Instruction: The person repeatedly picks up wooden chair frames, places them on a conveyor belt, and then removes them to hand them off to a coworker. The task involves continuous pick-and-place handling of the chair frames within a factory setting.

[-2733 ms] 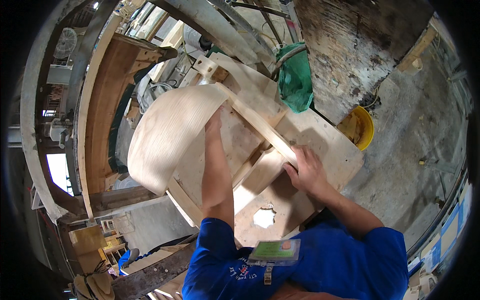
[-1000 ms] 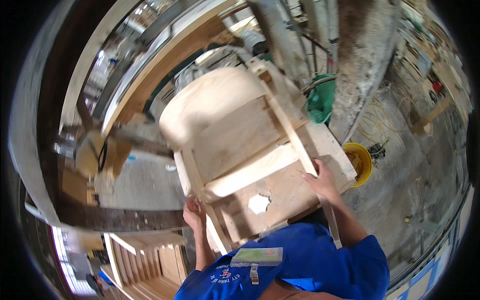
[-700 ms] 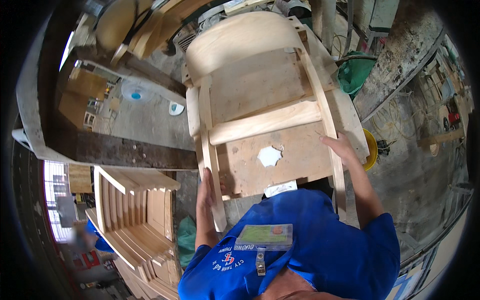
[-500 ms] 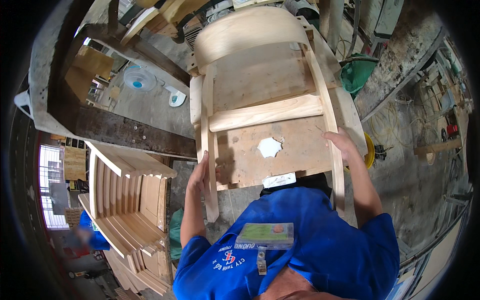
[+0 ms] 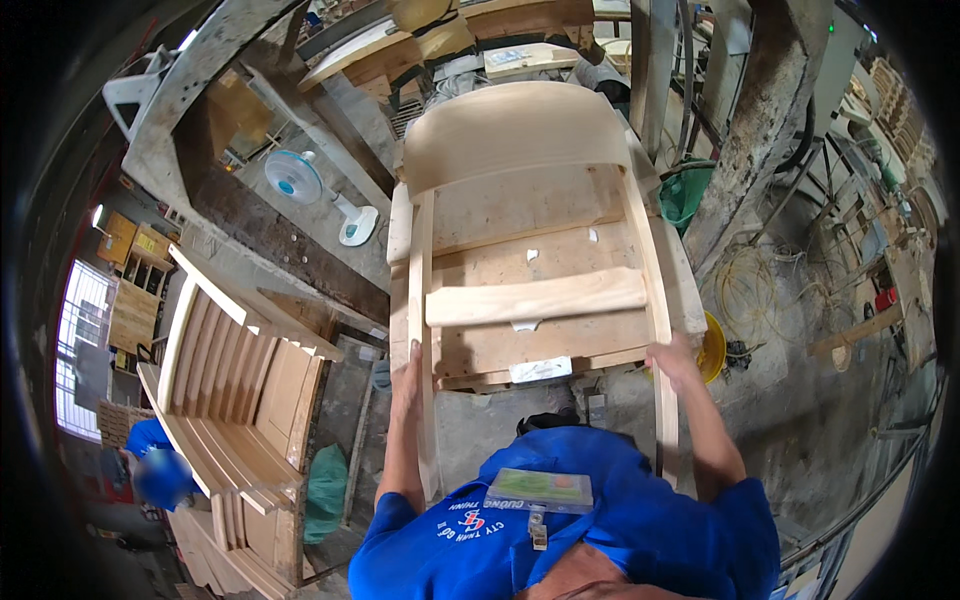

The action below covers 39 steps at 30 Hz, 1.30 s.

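Note:
A pale wooden chair-back frame with a broad curved backrest (image 5: 515, 135), two long side posts and a crossrail (image 5: 540, 298) extends away from me. My left hand (image 5: 405, 378) is closed around the lower part of its left post. The right post is gripped by my right hand (image 5: 680, 362) at about the same height. Beneath the frame is a worn wooden workbench (image 5: 480, 358), partly hidden by it. White scraps lie on the bench top, one partly covered by the crossrail. A white block-like piece (image 5: 540, 370) sits at the bench's near edge.
At left stands a stack of curved wooden parts (image 5: 225, 370), with a person in blue (image 5: 160, 470) behind. A fan (image 5: 295, 178) stands on the floor beyond a dark beam (image 5: 270, 240). Right of the bench are a yellow tub (image 5: 713, 350), green bag (image 5: 684, 195) and coiled hose (image 5: 750, 295).
The chair-back frame has come toward me over the bench, both hands still on its posts. Its crossrail now covers part of a white scrap that was in full sight. The view has shifted slightly.

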### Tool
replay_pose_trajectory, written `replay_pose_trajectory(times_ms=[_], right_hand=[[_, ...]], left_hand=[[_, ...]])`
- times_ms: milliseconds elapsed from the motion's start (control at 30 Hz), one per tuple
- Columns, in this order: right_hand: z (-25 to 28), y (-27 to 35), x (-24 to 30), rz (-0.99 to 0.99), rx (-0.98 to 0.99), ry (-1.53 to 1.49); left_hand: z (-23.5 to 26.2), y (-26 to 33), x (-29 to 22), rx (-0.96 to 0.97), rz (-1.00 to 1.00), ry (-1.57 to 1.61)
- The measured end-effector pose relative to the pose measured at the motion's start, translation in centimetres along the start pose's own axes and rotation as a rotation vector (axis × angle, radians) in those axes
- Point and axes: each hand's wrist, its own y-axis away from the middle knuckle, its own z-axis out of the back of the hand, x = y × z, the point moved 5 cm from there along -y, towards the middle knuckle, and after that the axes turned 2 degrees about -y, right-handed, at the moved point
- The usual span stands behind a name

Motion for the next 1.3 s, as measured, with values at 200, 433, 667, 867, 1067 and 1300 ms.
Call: replay_pose_trajectory(times_ms=[200, 433, 667, 867, 1067, 1300], right_hand=[[7.2, 8.8, -7.7, 0.131, -0.067, 0.180], [14.4, 25.2, -12.4, 0.300, -0.303, 0.343], [21.8, 38.2, -18.3, 0.277, -0.604, 0.126], [26.4, 44.9, -22.1, 0.371, -0.891, -0.195], [32.6, 49.7, -20.8, 0.453, -1.071, -0.246], [44.3, 53.7, -13.5, 0.609, -1.286, -0.074]], left_hand=[[0.0, 9.8, 7.8, -0.089, 0.094, 0.253], [-1.3, 20.3, 17.0, 0.015, 0.074, 0.443], [-7.0, 21.8, 17.3, 0.253, -0.077, 0.413], [-19.0, 24.8, 8.9, 0.744, -0.320, 0.340], [-33.3, 28.1, 2.7, 0.942, -0.380, 0.234], [-53.7, 36.7, -4.8, 1.300, -0.262, 0.403]])
